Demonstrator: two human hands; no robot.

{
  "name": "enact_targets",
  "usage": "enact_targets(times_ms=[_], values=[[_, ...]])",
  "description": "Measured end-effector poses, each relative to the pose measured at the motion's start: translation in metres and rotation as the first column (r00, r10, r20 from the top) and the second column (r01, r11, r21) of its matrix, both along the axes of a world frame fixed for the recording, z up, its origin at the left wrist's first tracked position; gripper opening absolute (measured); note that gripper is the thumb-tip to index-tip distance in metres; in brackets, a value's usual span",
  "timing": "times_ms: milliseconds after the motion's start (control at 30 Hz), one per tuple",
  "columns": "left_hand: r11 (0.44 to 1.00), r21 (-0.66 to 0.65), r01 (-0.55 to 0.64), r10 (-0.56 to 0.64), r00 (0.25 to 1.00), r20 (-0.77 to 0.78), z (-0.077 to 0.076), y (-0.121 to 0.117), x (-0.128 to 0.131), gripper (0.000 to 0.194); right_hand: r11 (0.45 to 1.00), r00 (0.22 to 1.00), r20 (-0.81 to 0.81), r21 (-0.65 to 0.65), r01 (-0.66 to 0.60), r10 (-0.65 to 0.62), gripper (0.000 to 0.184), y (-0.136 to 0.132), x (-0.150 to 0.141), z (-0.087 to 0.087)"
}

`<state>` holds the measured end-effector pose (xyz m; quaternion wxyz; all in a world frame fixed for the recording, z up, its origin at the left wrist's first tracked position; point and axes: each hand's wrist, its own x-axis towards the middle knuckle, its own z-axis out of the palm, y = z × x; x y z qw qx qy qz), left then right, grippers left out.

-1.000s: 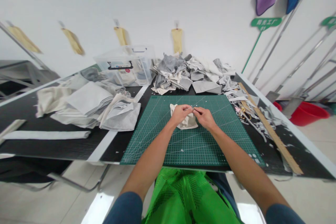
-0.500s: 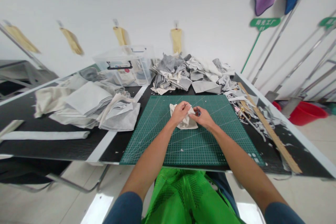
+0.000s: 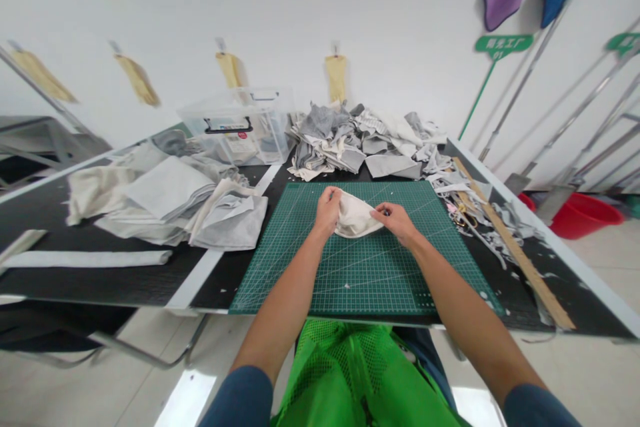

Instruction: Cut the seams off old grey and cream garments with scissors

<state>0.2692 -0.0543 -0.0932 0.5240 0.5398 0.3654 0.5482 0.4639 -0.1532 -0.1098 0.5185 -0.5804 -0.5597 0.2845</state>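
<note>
A cream piece of cloth (image 3: 356,217) is stretched between my two hands, over the green cutting mat (image 3: 320,280). My left hand (image 3: 329,210) pinches its upper left corner. At its right edge my right hand (image 3: 397,221) is closed on the cloth with thumb and fingers. A small dark thing (image 3: 386,211) shows among the right fingers, too small to make out. The cloth's lower edge sags in a curve close to the mat.
Stacks of grey and cream cloth (image 3: 167,190) lie left, beside a clear plastic box (image 3: 240,123). Cloth scraps (image 3: 345,137) are heaped behind the mat. A wooden strip (image 3: 515,243) lies among scraps on the right. A red bucket (image 3: 587,215) stands beyond the table.
My hands have moved apart, the left one leftward and the right one slightly right. The cloth, bunched up before, is now spread between them.
</note>
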Motion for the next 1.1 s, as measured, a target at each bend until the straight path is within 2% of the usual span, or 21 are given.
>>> enact_targets(times_ms=[333, 500, 567, 600, 700, 800, 900, 1000, 1100], values=[[0.998, -0.008, -0.062, 0.061, 0.998, -0.015, 0.000, 0.007, -0.003, 0.024, 0.999, 1.000, -0.012, -0.031, 0.011, -0.011, 0.023, 0.003, 0.003, -0.004], [0.994, 0.047, -0.095, 0.101, 0.983, -0.152, -0.004, 0.011, -0.010, 0.010, 0.998, 0.992, -0.115, 0.021, 0.062, -0.059, 0.028, 0.005, 0.001, -0.004], [0.992, 0.079, -0.098, 0.113, 0.968, -0.222, -0.006, 0.011, -0.012, 0.004, 0.997, 0.993, -0.101, 0.057, 0.058, -0.052, 0.028, 0.005, 0.002, -0.003], [0.992, 0.092, -0.091, 0.112, 0.962, -0.250, -0.006, 0.011, -0.013, 0.009, 0.996, 0.997, -0.062, 0.072, 0.051, -0.046, 0.028, 0.004, 0.002, -0.001], [0.977, 0.212, 0.008, 0.063, 0.944, -0.325, -0.005, 0.004, -0.011, 0.035, 0.993, 0.993, 0.117, 0.116, 0.003, -0.016, 0.026, 0.001, 0.000, 0.004], [0.909, 0.333, 0.251, -0.103, 0.909, -0.403, -0.001, -0.010, -0.001, 0.046, 0.984, 0.974, 0.220, 0.153, -0.089, 0.053, 0.029, -0.001, -0.006, 0.006], [0.847, 0.274, 0.456, -0.331, 0.855, -0.401, 0.001, -0.022, 0.011, 0.042, 0.971, 0.979, 0.182, 0.204, -0.127, 0.090, 0.036, 0.000, -0.012, 0.006], [0.835, 0.217, 0.505, -0.404, 0.832, -0.381, 0.000, -0.025, 0.015, 0.038, 0.977, 0.991, 0.130, 0.203, -0.065, 0.039, 0.039, 0.002, -0.014, 0.003], [0.876, 0.135, 0.464, -0.387, 0.841, -0.378, 0.000, -0.022, 0.011, 0.024, 0.985, 0.996, 0.094, 0.171, -0.005, -0.011, 0.040, 0.003, -0.013, 0.000]])
